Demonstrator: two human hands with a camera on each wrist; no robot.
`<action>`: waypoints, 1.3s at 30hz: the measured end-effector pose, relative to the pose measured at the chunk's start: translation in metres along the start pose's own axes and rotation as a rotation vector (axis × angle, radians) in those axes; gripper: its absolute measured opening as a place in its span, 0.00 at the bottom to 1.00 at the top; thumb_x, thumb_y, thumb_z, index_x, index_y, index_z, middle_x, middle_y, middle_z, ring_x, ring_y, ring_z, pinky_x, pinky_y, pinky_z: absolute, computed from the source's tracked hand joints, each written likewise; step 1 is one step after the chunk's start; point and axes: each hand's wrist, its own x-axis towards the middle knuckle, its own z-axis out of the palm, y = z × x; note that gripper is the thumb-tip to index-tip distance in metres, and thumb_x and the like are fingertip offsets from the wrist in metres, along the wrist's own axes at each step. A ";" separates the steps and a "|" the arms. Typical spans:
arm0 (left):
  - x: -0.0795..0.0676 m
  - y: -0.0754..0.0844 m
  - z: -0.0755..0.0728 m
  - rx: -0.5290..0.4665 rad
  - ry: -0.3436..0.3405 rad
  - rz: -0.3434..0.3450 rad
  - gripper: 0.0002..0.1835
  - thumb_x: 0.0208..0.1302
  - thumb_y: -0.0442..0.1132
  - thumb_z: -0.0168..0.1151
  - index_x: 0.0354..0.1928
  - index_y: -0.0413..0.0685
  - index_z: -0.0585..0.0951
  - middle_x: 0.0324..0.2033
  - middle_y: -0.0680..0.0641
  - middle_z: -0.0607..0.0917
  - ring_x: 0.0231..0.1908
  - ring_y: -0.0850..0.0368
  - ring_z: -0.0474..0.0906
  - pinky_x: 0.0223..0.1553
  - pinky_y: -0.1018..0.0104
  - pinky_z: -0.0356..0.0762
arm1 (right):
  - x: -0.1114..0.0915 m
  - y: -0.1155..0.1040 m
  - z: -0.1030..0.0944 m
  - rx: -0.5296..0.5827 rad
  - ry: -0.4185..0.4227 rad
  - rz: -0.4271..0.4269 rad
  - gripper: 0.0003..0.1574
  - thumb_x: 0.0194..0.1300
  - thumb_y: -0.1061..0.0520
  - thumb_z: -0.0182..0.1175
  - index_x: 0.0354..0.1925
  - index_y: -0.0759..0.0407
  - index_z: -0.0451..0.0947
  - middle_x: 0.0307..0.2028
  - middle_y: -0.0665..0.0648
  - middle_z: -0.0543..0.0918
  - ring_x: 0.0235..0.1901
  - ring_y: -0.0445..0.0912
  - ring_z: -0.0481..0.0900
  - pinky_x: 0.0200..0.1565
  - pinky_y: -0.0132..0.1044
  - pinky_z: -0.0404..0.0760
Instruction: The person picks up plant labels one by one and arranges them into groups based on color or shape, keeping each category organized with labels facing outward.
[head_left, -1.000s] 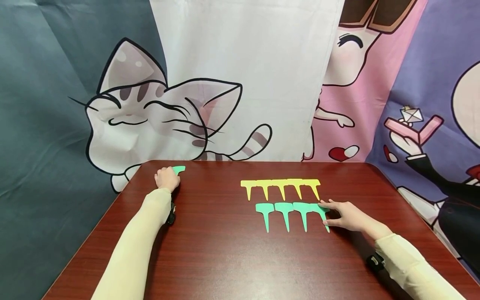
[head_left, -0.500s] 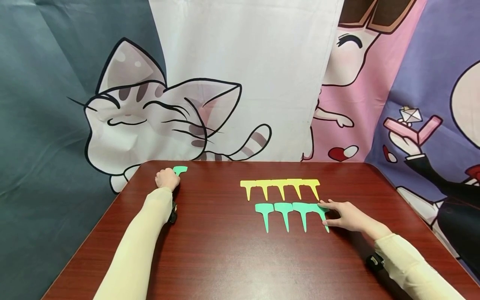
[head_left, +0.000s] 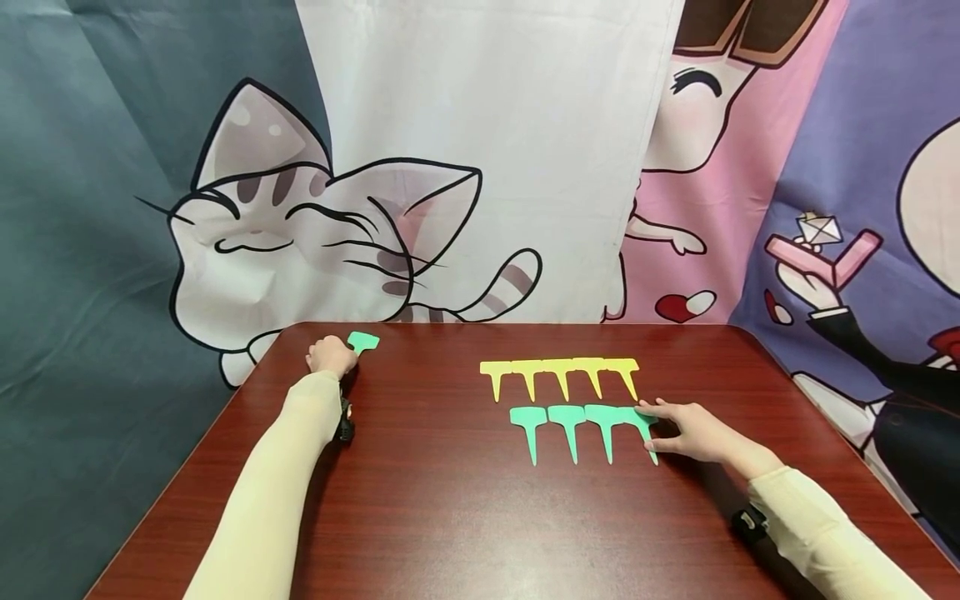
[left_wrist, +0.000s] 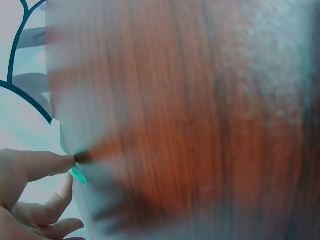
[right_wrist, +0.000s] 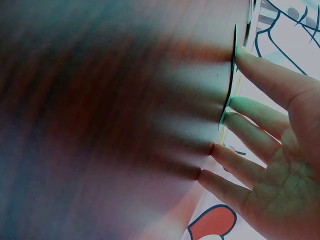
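At the far left of the table, my left hand point(head_left: 330, 357) pinches a green T-shaped plant label point(head_left: 363, 342), whose wide head points away to the right. In the left wrist view a bit of this green label point(left_wrist: 79, 175) shows between the thumb and a bent finger. My right hand point(head_left: 693, 429) rests on the rightmost green plant label point(head_left: 643, 419) of a row, its fingers spread and fairly straight. The right wrist view has this label edge-on point(right_wrist: 231, 82), with the thumb and fingertips on it and two other fingertips on the table.
Several green plant labels point(head_left: 566, 414) lie side by side, stems toward me. Behind them runs a row of several yellow plant labels point(head_left: 558, 367). The brown wooden table point(head_left: 450, 500) ends at a cartoon-printed cloth point(head_left: 510, 208).
The green label at my left hand has turned and come further out from the fingers, so more of its head shows. My right hand has stayed in place.
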 end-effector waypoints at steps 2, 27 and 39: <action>0.001 -0.001 0.000 0.000 0.007 -0.001 0.11 0.59 0.38 0.52 0.32 0.33 0.74 0.51 0.27 0.73 0.57 0.30 0.63 0.63 0.40 0.58 | 0.000 0.000 0.000 0.003 -0.003 -0.001 0.40 0.54 0.44 0.68 0.60 0.62 0.74 0.58 0.63 0.77 0.59 0.64 0.71 0.52 0.57 0.75; -0.013 0.009 -0.002 0.039 0.116 0.141 0.16 0.59 0.41 0.56 0.16 0.42 0.71 0.24 0.36 0.79 0.35 0.37 0.77 0.41 0.50 0.77 | 0.000 -0.004 -0.001 0.001 0.005 0.003 0.41 0.52 0.43 0.69 0.59 0.63 0.74 0.57 0.64 0.78 0.59 0.65 0.72 0.52 0.57 0.75; -0.015 0.015 0.001 0.038 0.133 0.156 0.14 0.59 0.41 0.55 0.31 0.32 0.77 0.53 0.26 0.73 0.58 0.31 0.64 0.66 0.40 0.54 | -0.001 -0.002 0.000 0.005 0.012 0.002 0.40 0.52 0.43 0.69 0.59 0.63 0.75 0.57 0.63 0.78 0.59 0.64 0.72 0.52 0.57 0.75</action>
